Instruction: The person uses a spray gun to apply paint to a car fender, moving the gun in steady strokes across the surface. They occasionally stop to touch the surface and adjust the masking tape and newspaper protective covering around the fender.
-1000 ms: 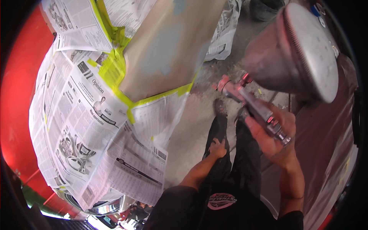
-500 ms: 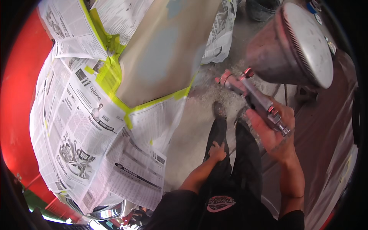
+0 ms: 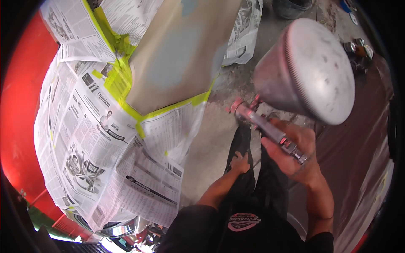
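Note:
My right hand (image 3: 295,147) is wrapped round a paint spray gun (image 3: 270,129), its nozzle end pointing up and left. A large grey metal cup with a ridged, pale round lid (image 3: 322,71) sits on the gun, tilted, and hides part of the floor. To the left stands a beige-brown panel (image 3: 147,90) with grey-blue patches. Yellow-green masking tape (image 3: 168,111) edges it, and newspaper sheets (image 3: 101,126) surround it. Against my dark trouser leg rests my left hand (image 3: 240,163), fingers apart, with nothing visible in it.
A red car body (image 3: 19,126) shows at the far left beyond the newspaper. A dark bucket (image 3: 292,7) stands on the concrete floor at the top. Small metal-topped containers (image 3: 358,48) are at the upper right, near a dark reddish-brown sheet-like surface (image 3: 350,143).
My right hand has moved the spray gun left and slightly down. The cup has turned so more of its lid faces me. My left hand stays about where it was.

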Action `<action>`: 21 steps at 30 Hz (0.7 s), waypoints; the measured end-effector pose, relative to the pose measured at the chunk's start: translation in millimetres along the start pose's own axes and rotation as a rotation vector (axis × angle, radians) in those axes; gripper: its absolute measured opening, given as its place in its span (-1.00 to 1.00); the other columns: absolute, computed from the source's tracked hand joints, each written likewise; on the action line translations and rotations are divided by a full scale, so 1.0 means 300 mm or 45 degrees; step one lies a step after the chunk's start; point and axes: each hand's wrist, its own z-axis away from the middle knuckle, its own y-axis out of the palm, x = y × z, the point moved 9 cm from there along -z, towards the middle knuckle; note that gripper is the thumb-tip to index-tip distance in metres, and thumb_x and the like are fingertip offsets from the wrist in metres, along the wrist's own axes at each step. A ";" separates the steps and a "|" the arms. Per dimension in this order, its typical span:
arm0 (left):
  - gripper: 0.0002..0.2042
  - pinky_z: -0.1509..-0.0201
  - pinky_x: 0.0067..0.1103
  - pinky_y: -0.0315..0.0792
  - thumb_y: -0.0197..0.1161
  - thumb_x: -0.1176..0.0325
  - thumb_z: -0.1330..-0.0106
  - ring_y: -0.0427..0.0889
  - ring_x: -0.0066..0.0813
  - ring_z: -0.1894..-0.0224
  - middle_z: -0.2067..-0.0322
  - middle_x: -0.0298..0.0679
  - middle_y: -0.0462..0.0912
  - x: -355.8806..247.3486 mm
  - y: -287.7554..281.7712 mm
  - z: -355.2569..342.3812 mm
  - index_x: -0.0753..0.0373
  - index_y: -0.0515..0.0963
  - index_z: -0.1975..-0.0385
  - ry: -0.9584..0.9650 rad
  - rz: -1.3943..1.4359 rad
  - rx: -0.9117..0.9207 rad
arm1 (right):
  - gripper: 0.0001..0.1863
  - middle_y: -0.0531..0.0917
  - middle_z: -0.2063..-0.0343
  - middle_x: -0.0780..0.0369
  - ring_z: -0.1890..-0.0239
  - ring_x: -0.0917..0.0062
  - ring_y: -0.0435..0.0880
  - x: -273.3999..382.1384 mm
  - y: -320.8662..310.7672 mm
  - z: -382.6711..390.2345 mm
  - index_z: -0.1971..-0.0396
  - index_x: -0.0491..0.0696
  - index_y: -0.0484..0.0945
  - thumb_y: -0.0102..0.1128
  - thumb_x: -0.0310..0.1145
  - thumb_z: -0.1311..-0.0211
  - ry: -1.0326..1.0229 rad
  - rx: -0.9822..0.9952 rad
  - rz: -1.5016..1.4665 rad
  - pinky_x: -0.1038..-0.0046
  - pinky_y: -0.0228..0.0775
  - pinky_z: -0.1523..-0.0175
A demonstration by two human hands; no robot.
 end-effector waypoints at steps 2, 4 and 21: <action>-0.22 -0.04 0.24 0.55 0.31 0.06 -0.27 0.43 0.45 -0.28 -0.46 0.38 0.00 0.008 -0.004 -0.002 -0.07 0.20 -0.53 -0.042 0.131 -0.032 | -0.66 0.74 0.41 0.06 0.47 0.16 0.72 0.019 0.015 0.025 0.07 -0.26 0.67 0.41 -0.47 -0.14 -0.233 -0.096 -0.030 0.32 0.55 0.32; -0.22 -0.06 0.25 0.54 0.31 0.05 -0.28 0.41 0.45 -0.29 -0.47 0.38 -0.01 0.007 -0.007 -0.011 -0.08 0.20 -0.53 0.010 0.159 -0.076 | -0.66 0.72 0.44 0.08 0.50 0.19 0.68 0.008 0.022 0.012 0.07 -0.26 0.66 0.40 -0.46 -0.15 -0.142 -0.039 -0.066 0.35 0.52 0.33; -0.24 -0.03 0.26 0.54 0.28 0.06 -0.30 0.44 0.44 -0.27 -0.47 0.37 0.00 -0.002 0.014 -0.002 -0.07 0.21 -0.54 0.038 -0.062 -0.031 | -0.66 0.66 0.49 0.12 0.50 0.42 0.66 -0.053 -0.058 0.003 0.02 -0.24 0.67 0.41 -0.46 -0.21 0.211 -0.110 -0.021 0.45 0.49 0.31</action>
